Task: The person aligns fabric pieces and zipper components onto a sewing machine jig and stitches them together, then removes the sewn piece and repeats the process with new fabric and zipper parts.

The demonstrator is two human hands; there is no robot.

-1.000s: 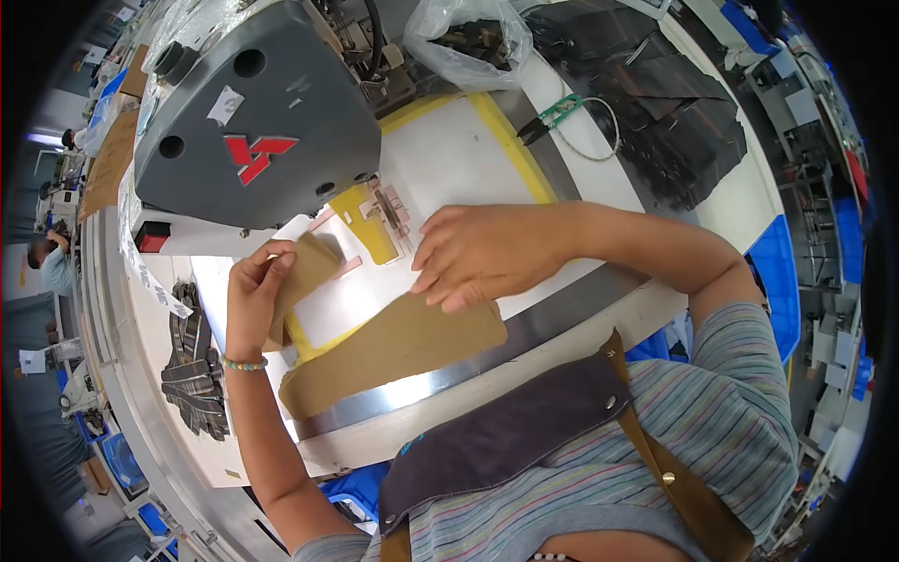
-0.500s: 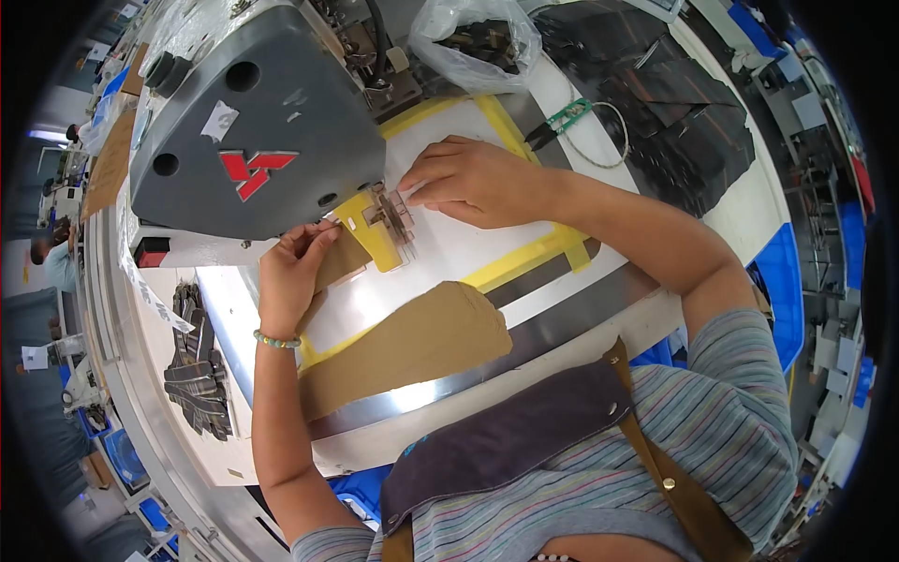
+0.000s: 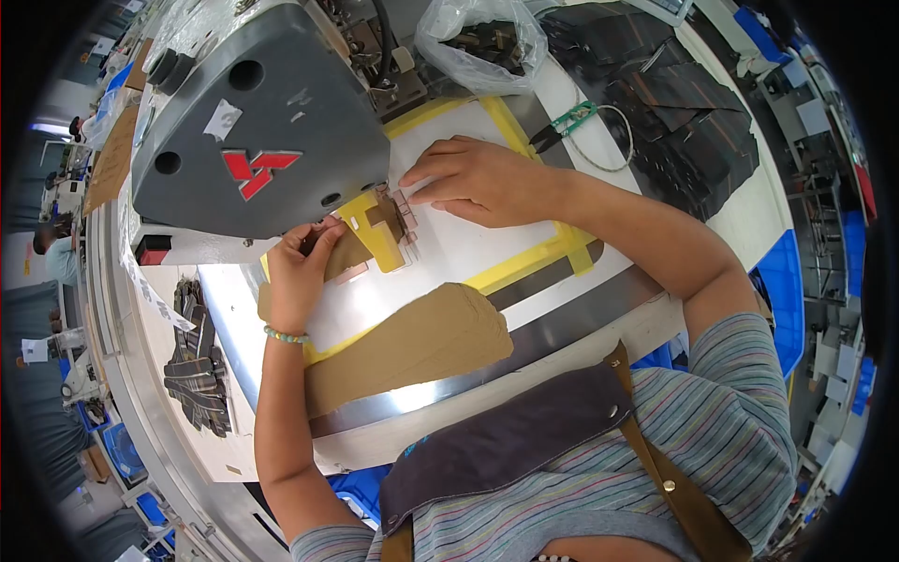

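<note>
My left hand [image 3: 304, 269] pinches a tan fabric piece [image 3: 347, 253] with closed fingers, under the front edge of the grey machine head [image 3: 262, 122]. The piece reaches the left side of a yellow plate [image 3: 379, 239] on the machine bed. Fingers apart, my right hand [image 3: 475, 181] rests just right of the plate and its small clamp parts, with nothing visible in it. Nearer my body, a large tan fabric panel [image 3: 412, 347] lies flat across the metal edge of the bed.
Dark striped fabric pieces [image 3: 688, 117] and green-handled snips [image 3: 567, 124] on a cord lie at the right. A clear plastic bag [image 3: 482, 42] holds dark pieces behind the bed. More striped pieces [image 3: 198, 370] are at the left. A person [image 3: 58, 253] is far left.
My left hand has moved right with the small tan piece, up to the yellow plate. My right hand has left the large panel and shifted up beside the plate.
</note>
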